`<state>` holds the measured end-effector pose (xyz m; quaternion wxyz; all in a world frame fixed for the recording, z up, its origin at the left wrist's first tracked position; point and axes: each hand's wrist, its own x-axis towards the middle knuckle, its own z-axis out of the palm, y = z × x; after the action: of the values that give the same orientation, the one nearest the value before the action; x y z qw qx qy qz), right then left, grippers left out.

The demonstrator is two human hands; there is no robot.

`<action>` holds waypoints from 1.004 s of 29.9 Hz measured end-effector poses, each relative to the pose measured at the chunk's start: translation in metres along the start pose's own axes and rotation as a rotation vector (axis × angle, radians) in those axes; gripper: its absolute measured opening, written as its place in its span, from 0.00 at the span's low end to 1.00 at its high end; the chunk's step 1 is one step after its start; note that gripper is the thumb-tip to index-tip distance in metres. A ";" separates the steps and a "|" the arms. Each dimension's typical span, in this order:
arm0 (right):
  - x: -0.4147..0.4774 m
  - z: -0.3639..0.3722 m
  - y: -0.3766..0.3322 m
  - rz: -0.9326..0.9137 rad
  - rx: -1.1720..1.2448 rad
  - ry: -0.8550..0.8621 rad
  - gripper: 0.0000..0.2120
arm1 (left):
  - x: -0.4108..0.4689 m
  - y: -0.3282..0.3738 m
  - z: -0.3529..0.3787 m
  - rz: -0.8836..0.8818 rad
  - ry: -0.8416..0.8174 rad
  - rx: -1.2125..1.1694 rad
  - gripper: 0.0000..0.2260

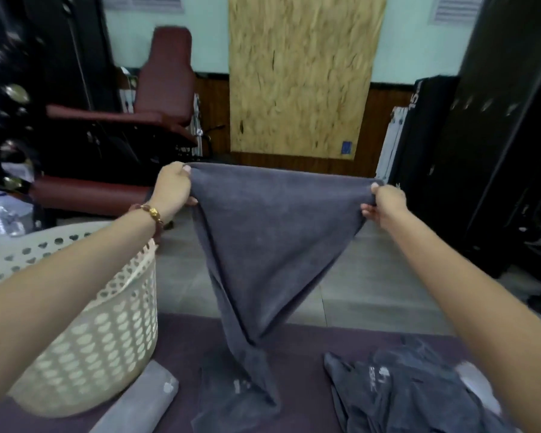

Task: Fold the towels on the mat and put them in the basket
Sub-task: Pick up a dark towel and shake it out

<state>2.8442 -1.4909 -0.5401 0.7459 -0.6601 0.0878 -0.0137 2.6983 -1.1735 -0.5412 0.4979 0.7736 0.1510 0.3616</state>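
- The left hand (172, 185) is raised out in front of the person, its fingers curled round one top corner of a grey towel (272, 232); a beaded bracelet (152, 212) sits on that wrist
- The right hand (384, 204) pinches the other top corner between thumb and fingers, a little lower than the left
- Between the two hands the top edge of the towel is pulled nearly straight. Below it the cloth narrows to a point and hangs in long folds
- The bottom of the towel reaches the purple mat (297, 339), where a flat patch of grey cloth with a small pale label lies; whether that patch belongs to the same towel I cannot tell
- A cream plastic basket (85, 323) with rows of holes stands at the left of the mat, under the left forearm; what is inside it is hidden
- A heap of towels (403, 392), dark grey and crumpled, lies on the right part of the mat beneath the right forearm
- A pale grey rolled bundle (144, 398) lies just beside the foot of the basket
- Past the mat is a grey tiled floor (356, 276) — then a dark red padded bench (166, 82) on the left, a wooden board (300, 76) against the pale wall (210, 35) and a black cabinet (497, 120) on the right
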 end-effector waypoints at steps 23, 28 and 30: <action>-0.015 0.031 -0.204 -0.768 0.060 -0.026 0.14 | 0.101 0.196 -0.033 0.568 0.329 0.352 0.10; -0.011 0.024 -0.204 -0.912 -0.011 0.038 0.12 | 0.093 0.190 -0.028 0.644 0.439 0.226 0.07; -0.005 0.021 -0.202 -0.812 -0.027 -0.042 0.12 | 0.092 0.184 -0.026 0.644 0.357 0.321 0.06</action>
<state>2.8618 -1.4958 -0.3382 0.6727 -0.6512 -0.1951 -0.2923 2.7203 -1.1867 -0.3354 0.1980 0.7745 0.0395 0.5995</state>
